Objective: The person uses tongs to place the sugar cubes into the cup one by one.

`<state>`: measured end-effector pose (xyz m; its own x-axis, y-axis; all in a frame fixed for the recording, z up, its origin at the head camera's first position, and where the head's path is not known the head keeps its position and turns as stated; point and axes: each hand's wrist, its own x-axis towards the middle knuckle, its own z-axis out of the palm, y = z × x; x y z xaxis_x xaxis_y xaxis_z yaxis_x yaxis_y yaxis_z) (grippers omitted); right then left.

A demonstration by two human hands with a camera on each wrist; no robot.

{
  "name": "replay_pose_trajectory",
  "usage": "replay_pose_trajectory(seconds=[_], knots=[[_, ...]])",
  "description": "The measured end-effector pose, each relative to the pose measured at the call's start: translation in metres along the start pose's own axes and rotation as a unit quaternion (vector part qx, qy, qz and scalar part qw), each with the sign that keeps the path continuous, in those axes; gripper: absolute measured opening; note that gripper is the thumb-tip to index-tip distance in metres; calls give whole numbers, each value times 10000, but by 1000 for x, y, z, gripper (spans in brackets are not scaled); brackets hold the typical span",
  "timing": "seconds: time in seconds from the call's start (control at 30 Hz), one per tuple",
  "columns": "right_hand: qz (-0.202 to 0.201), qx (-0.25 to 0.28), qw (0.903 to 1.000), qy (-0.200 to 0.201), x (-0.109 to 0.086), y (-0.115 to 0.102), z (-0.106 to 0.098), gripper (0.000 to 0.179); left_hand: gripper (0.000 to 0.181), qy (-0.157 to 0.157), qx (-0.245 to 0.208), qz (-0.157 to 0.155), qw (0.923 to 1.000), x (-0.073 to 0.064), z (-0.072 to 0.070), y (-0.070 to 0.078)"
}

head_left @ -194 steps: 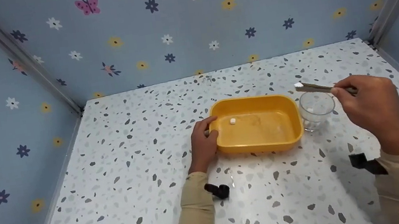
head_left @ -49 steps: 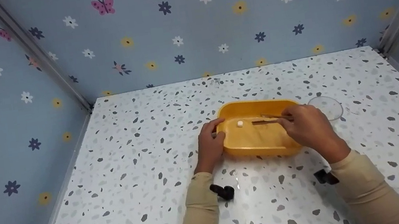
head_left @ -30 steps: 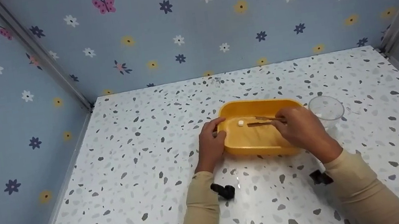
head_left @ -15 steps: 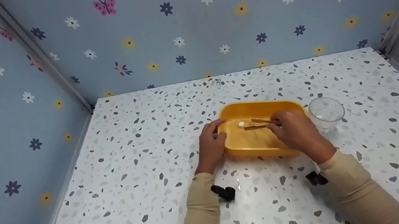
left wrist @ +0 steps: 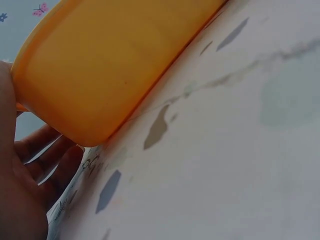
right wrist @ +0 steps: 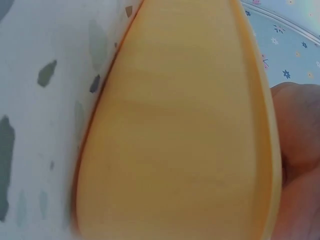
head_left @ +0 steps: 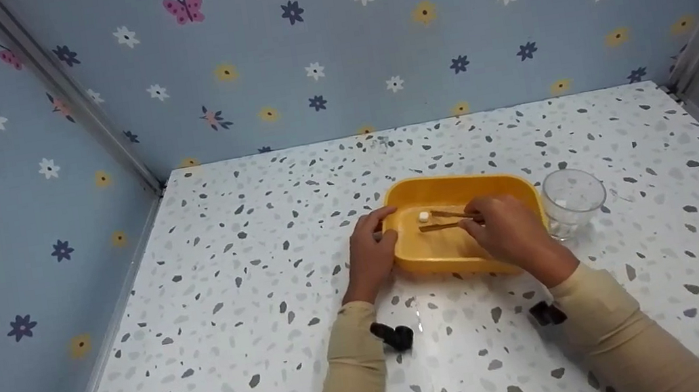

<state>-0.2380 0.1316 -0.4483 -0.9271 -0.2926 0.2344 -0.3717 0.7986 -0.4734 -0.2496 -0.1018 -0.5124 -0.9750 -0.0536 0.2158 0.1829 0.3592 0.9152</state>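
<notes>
A yellow plastic tub point(head_left: 444, 261) sits on the table, and my left hand point(head_left: 371, 254) grips its left end at the rim. In the left wrist view several fingers point(left wrist: 65, 170) lie against the tub's end wall. My right hand point(head_left: 508, 232) reaches over the tub and holds slim brown tongs point(head_left: 439, 226) by the back end. Their two tips point left and stand apart. One small white cube point(head_left: 423, 217) lies on the tub floor, right by the upper tip; whether they touch I cannot tell. The right wrist view shows mostly the tub's outer wall point(right wrist: 175, 125).
A clear glass point(head_left: 573, 192) stands just right of the tub, with something white visible in it. The speckled table point(head_left: 253, 291) runs back to a blue flowered wall point(head_left: 328, 42). Another such wall point(head_left: 26, 282) borders the left side.
Earlier the tongs held a white cube above the glass. Now they are down inside the tub without it, and over the last second they have moved left to the remaining cube. The left hand stays put.
</notes>
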Motion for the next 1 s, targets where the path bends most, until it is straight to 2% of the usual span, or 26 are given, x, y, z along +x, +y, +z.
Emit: replay_pose_trajectory(seconds=[0.37,1.0], knots=[[305,-68,9994,-148,-2,-4,10,18,39,-56,46,19,10000,1,1,-2],[357,152,9992,-32,-3,0,12,10,39,-24,-142,-27,9999,1,1,-2]])
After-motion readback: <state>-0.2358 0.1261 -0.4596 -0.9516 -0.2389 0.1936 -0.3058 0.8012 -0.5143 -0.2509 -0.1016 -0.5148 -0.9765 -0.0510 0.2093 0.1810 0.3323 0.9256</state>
